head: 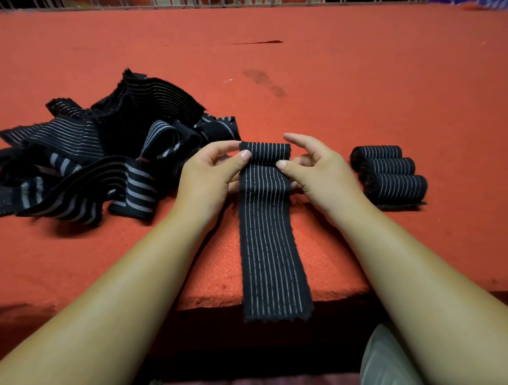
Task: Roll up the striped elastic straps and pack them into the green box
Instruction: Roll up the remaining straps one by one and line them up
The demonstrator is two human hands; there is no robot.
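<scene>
A black strap with thin white stripes (272,247) lies lengthwise on the red felt table (357,96), its near end hanging over the front edge. Its far end is curled into a small roll (265,152). My left hand (211,176) pinches the roll's left side with thumb on top. On the right side my right hand (316,170) pinches the strap with thumb and fingers. Three finished rolls (390,173) lie side by side to the right. No green box is in view.
A tangled heap of loose striped straps (104,156) covers the table's left part. A dark stain (265,82) and a thin mark (258,42) sit farther back. A metal railing (247,3) runs along the far edge. My trouser leg (384,357) shows below.
</scene>
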